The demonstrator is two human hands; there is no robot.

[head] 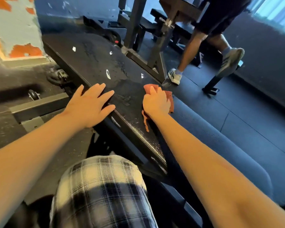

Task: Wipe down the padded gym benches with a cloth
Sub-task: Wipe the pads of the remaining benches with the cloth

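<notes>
A long black padded bench (95, 56) runs from the near centre to the far left, its worn cover showing white tears and wet patches. My left hand (90, 104) rests flat with spread fingers on the bench's left edge. My right hand (155, 102) grips a crumpled orange cloth (170, 97) and presses it on the pad near the right edge. Part of the cloth sticks out beyond my fingers and below my wrist.
Another person's legs (192, 51) in shorts and sneakers stand at the far right beside a black metal rack (155, 46). A second bench (164, 22) lies behind. A wheeled frame (39, 104) sits on the floor at left. My plaid-clad knee (102, 191) is below.
</notes>
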